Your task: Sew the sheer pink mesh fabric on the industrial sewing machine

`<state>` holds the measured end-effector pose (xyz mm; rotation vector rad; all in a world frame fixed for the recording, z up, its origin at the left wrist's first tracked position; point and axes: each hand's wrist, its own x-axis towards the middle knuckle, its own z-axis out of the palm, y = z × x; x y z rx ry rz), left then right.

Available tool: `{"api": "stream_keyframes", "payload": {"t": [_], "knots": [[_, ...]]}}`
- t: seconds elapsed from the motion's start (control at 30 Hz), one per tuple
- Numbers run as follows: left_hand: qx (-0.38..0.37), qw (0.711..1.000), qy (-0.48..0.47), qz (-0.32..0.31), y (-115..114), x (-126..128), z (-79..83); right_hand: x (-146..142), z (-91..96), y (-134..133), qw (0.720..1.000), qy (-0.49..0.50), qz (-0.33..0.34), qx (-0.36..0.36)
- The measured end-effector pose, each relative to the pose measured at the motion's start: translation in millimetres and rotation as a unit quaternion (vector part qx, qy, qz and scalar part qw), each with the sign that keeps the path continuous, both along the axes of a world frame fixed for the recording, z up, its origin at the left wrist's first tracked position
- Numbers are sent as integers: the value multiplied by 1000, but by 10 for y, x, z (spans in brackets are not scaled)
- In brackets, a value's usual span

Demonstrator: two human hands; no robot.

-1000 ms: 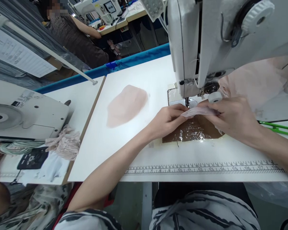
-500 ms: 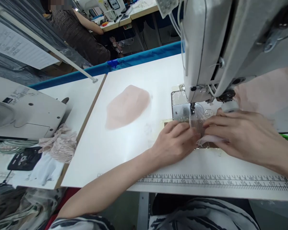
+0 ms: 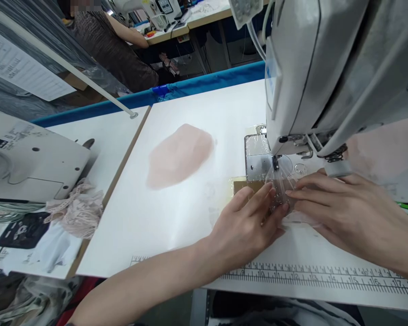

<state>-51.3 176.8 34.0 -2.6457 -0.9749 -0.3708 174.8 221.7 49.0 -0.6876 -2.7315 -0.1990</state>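
My left hand [image 3: 250, 222] lies flat on the white table, fingers stretched toward the needle [image 3: 275, 164] of the sewing machine [image 3: 326, 68]. My right hand [image 3: 340, 210] rests opposite it, fingers flat and pointing left. Between the fingertips of both hands lies a small sheer pale pink fabric piece [image 3: 292, 213], pressed down just in front of the needle plate [image 3: 256, 156]. Most of the piece is hidden under the fingers.
A pile of pale pink fabric pieces [image 3: 180, 156] lies on the white table [image 3: 190, 217] to the left. More pink fabric [image 3: 387, 149] sits behind the machine. A printed ruler [image 3: 326, 276] runs along the front edge. Lace trim [image 3: 76, 213] and another machine [image 3: 30, 158] are left. A person [image 3: 112, 45] sits beyond.
Both hands have drawn the small fabric piece down toward the front edge and flattened onto it. The camera has moved closer and lower under the machine head.
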Motion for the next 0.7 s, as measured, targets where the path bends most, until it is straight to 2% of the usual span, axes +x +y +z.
{"api": "stream_keyframes", "payload": {"t": [0.2, 0.33, 0.57, 0.7], "knots": [[-25, 1000, -2, 5, 55, -28, -6, 3, -22, 38, 1000, 3, -4, -14], [-20, 1000, -3, 14, 129, -36, -29, 2, -44, 79, 1000, 8, -22, 0], [-3, 999, -16, 32, 300, -30, -76, -7, -101, 201, 995, 39, -31, 82], [-23, 999, -22, 44, 388, -44, -96, -19, -154, 282, 993, 39, -49, 100]]}}
